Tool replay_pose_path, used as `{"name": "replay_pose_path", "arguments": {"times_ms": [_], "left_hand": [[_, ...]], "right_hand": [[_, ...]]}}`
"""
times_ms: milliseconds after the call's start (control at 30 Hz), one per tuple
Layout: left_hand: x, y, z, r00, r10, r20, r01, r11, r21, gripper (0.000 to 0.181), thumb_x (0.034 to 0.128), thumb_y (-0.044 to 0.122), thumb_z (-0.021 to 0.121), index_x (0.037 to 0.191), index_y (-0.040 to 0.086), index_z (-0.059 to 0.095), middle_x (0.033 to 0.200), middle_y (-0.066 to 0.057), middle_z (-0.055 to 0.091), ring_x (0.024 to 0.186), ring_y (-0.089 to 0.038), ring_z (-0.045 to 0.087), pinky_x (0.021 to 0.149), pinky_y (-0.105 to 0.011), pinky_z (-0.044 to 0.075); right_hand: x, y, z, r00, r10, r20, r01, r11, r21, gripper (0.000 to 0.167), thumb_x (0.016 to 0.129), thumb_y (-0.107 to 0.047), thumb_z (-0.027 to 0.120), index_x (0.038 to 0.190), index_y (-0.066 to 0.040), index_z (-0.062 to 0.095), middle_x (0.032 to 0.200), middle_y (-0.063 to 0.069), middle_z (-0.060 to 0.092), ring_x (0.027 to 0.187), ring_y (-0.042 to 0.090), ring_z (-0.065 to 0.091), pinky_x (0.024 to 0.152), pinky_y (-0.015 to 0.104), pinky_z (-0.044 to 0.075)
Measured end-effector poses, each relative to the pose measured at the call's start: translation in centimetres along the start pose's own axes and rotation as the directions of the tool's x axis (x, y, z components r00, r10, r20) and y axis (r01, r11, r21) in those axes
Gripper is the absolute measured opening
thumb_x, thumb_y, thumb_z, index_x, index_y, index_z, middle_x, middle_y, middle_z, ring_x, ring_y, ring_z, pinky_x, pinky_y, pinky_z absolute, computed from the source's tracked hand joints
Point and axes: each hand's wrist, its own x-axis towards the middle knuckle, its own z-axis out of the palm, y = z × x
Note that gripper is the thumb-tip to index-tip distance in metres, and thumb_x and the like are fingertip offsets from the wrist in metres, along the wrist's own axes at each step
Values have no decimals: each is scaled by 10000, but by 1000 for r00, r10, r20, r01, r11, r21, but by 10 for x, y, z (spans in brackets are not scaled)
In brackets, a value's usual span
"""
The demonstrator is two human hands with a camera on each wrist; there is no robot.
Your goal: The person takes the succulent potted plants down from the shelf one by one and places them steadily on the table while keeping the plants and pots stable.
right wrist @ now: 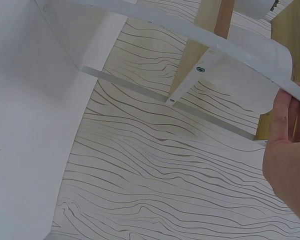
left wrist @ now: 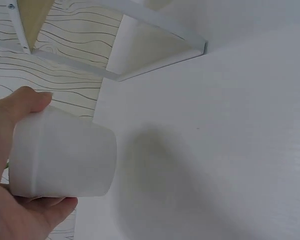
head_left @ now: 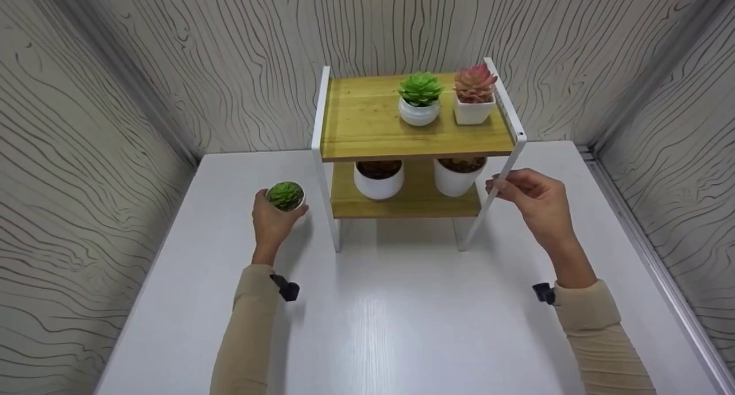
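My left hand (head_left: 274, 225) grips a small potted succulent (head_left: 286, 196), its thumb and fingers curled round the white pot (left wrist: 70, 155). The pot is off the table, left of a two-tier shelf (head_left: 359, 119) with wooden boards and a white metal frame. On the shelf's right side my right hand (head_left: 538, 202) pinches the front upright (right wrist: 239, 55) of the frame. A green succulent (head_left: 421, 89) in a round white pot and a pink succulent (head_left: 475, 84) in a square white pot stand on the top board.
Two white pots, a left one (head_left: 379, 182) and a right one (head_left: 455, 178), stand on the lower board (head_left: 402, 209), their plants partly hidden by the top board. The shelf stands on a white table (head_left: 390, 314). Panels with a wood-line pattern (head_left: 241, 56) enclose the back and sides.
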Motion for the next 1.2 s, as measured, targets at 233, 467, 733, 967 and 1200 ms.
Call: {"name": "replay_pose_path", "arguments": {"times_ms": [233,467,733,967,1200], "left_hand": [[4,-3,8,999,-32,-18,31,999,-22,1036,810,322,888,1569,-62,297,1543,-265,462,1465,-404,478,1232,-529,423],[5,-3,12,998,-56,-12,56,998,-1,1050,807,315,897,1583,-44,287,1560,-251,453,1482,-396,463,1245,-525,407],[4,-4,14,998,-53,-23,53,998,-19,1039,808,290,898,1579,-51,290,1554,-257,456,1476,-400,467,1241,-525,412],[7,-9,18,997,-70,-24,70,997,-23,1054,812,295,899,1587,-47,273,1564,-259,445,1484,-400,458,1246,-523,406],[8,-15,21,999,-34,-42,32,999,-40,1031,804,290,910,1562,-60,304,1533,-268,465,1465,-406,472,1228,-537,422]], "right_hand": [[0,0,-1,1000,-21,10,20,999,34,210,986,-32,711,1126,126,704,1017,22,815,992,125,794,908,253,630],[0,2,-3,999,-39,30,37,998,43,207,993,-21,697,1133,132,696,1026,13,814,1000,112,790,904,242,628],[0,3,-3,999,-33,37,31,999,40,209,995,-31,698,1135,125,701,1025,12,814,1008,112,789,916,244,626],[0,2,-2,999,-22,24,21,999,39,215,992,-34,705,1133,128,701,1021,17,814,1003,115,788,918,246,626],[-1,3,-2,999,-37,26,35,998,59,206,989,-12,700,1128,139,697,1016,21,815,994,120,794,915,253,628]]}}
